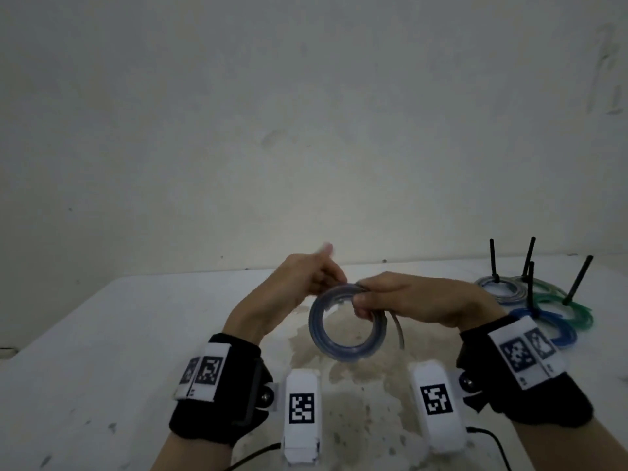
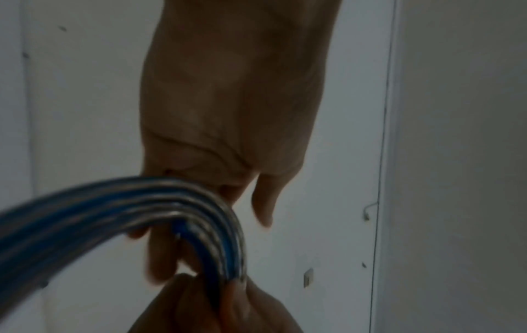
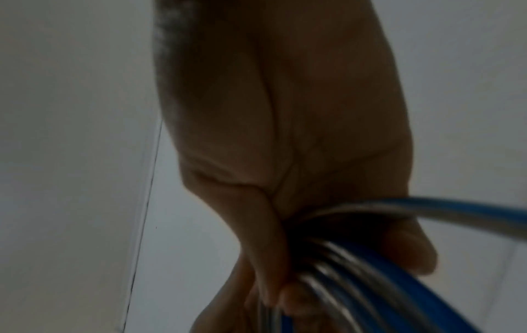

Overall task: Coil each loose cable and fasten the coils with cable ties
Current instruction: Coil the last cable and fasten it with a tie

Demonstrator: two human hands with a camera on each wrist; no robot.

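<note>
Gripping the blue-and-grey coiled cable (image 1: 346, 322) at its upper right arc, the right hand (image 1: 413, 299) had fingers and thumb curled tight round the bundled turns; the right wrist view showed the strands (image 3: 356, 270) passing through the closed fist (image 3: 285, 146). One loose grey cable end (image 1: 398, 329) hung down just beside that grip. The coil was held upright in the air above the stained white table (image 1: 102, 334), between both hands. The left hand (image 1: 306, 280) pinched the coil's upper left arc, fingers curled on it, with one finger extended upward, blurred. Farther right on the table lay finished blue and green coils (image 1: 543, 307) with black cable ties (image 1: 528, 263) standing upright from them.
</note>
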